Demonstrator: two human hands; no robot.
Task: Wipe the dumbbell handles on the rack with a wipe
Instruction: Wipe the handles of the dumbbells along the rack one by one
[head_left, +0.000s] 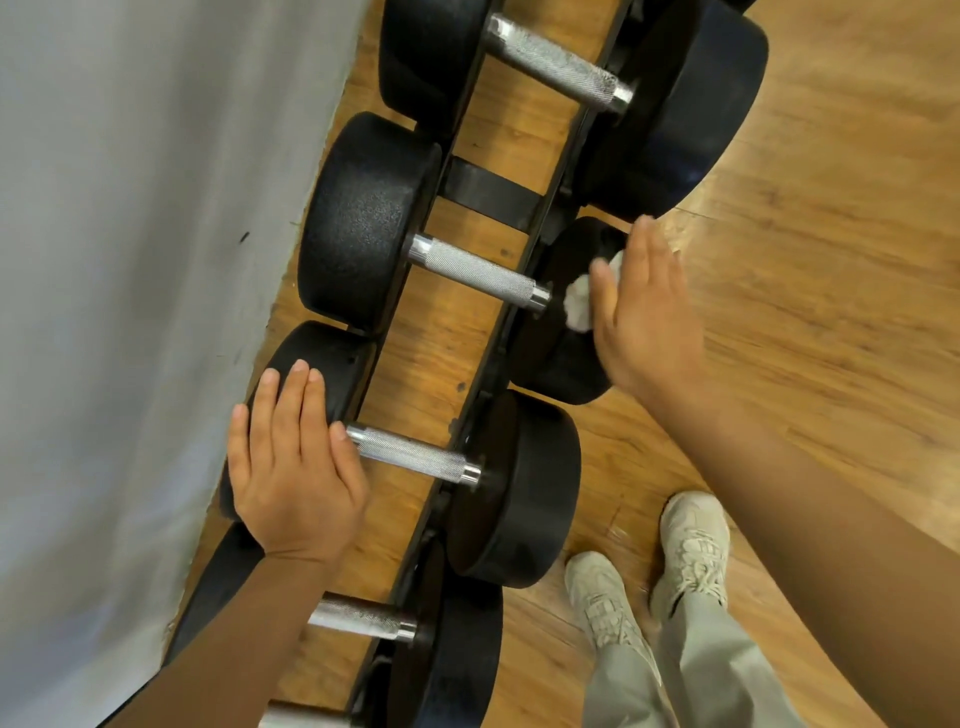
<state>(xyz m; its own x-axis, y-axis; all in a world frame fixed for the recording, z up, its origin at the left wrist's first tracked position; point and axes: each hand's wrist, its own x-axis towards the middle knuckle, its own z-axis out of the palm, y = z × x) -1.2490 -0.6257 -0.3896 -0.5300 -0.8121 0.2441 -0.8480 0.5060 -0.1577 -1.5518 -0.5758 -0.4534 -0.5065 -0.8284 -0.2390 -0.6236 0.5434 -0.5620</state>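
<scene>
Left hand, fingers straight, flat on dumbbell head at eight o'clock. Right hand, fingers extended, pressing white wipe against near head at three o'clock, beside knurled handle.

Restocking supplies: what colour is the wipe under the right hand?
White; the wipe shows under the right hand in the head view.
</scene>
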